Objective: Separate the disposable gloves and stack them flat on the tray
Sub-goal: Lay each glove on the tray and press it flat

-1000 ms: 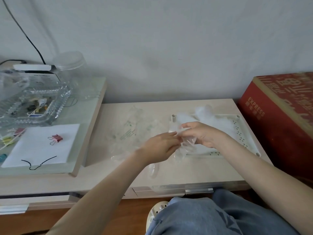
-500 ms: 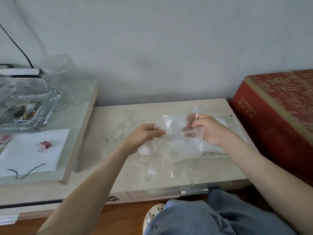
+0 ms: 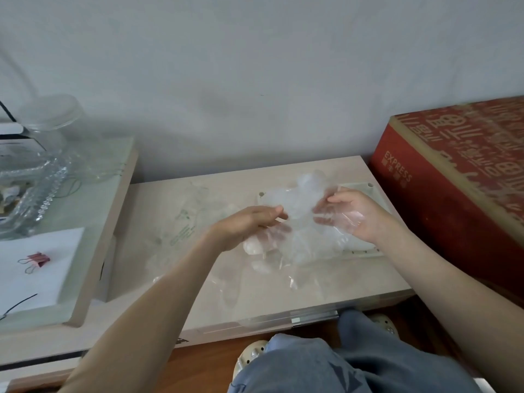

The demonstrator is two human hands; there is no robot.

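The person holds one clear glove (image 3: 300,222) spread in the air between both hands, just above the near edge of the white tray (image 3: 361,186). The left hand (image 3: 249,224) pinches the film's left edge between thumb and fingers, which show faintly through the plastic. The right hand (image 3: 353,214) pinches the other side, palm turned up with film draped across it. Behind the glove, a crumpled heap of gloves (image 3: 310,181) sits on the tray's far part, mounded rather than flat, so the stacking looks barely begun or in need of smoothing. More loose film (image 3: 283,269) trails over the table (image 3: 326,287) toward its front edge; whether that is one glove or several stuck together cannot be told. An emptied wrapper (image 3: 184,225) with green print lies left of the hands. Judging by this, the held glove has yet to be laid down, and much separating remains.
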